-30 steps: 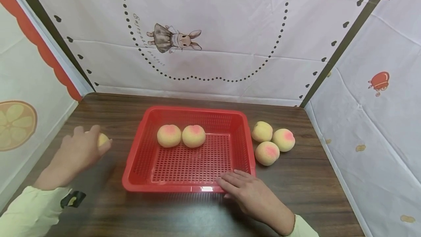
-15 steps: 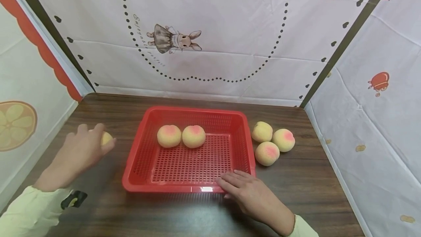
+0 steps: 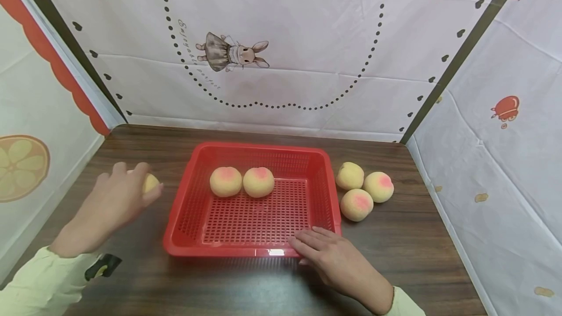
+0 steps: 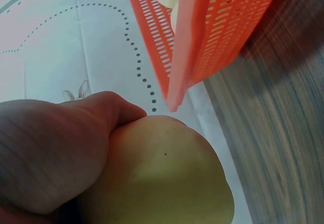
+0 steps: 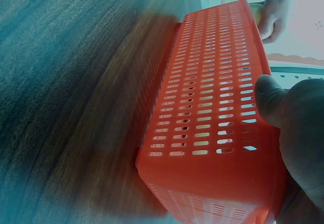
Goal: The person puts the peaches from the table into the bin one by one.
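Observation:
My left hand [image 3: 111, 201] grips a peach [image 3: 150, 183] just left of the red plastic basket [image 3: 256, 250]. In the left wrist view that peach [image 4: 169, 173] shows its yellow side, and the fingers behind it are mostly hidden. My right hand [image 3: 338, 260] holds the near right part of the basket's rim. The right wrist view shows its thumb [image 5: 269, 95] against the outer wall, while in the head view its fingers lie over the rim. Two peaches, a left one [image 3: 226, 181] and a right one [image 3: 258, 182], sit side by side inside the basket.
Three more peaches cluster on the wooden table [image 3: 408, 247] right of the basket: a rear one [image 3: 350, 175], a right one [image 3: 378, 187] and a near one [image 3: 356, 205]. White printed cloth [image 3: 298, 38] walls in the table at the back and both sides.
The left hand has moved a little to the right with its peach, closer to the basket. My right hand, the basket and the other peaches have stayed put.

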### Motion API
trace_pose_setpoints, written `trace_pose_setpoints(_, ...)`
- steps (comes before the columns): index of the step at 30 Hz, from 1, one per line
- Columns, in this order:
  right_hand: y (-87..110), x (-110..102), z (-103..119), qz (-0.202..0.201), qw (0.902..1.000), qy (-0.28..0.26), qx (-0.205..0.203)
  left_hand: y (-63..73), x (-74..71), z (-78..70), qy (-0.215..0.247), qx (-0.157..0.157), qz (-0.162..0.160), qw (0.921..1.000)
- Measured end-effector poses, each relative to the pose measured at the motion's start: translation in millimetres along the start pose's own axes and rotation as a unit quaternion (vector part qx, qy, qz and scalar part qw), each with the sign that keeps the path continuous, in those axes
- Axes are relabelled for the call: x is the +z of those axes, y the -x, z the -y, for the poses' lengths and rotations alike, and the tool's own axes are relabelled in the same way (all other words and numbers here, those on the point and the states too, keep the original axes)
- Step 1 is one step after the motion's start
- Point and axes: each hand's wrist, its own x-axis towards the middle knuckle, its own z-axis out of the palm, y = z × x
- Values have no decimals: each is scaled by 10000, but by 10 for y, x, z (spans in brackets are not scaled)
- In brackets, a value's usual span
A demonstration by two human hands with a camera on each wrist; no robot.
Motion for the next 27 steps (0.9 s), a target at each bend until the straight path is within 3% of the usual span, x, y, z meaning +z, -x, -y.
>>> trace_pose_setpoints(5,3,-1,1,27,10000,-20,19,-3,-19,-58,-7,69,-47,10000)
trace_pose_setpoints(14,-1,-5,2,24,10000,-67,36,-17,-51,-169,70,52,268,9996)
trace_pose_setpoints(27,-3,-23,6,43,10000,-39,5,-6,-76,-304,220,229,240,9992)
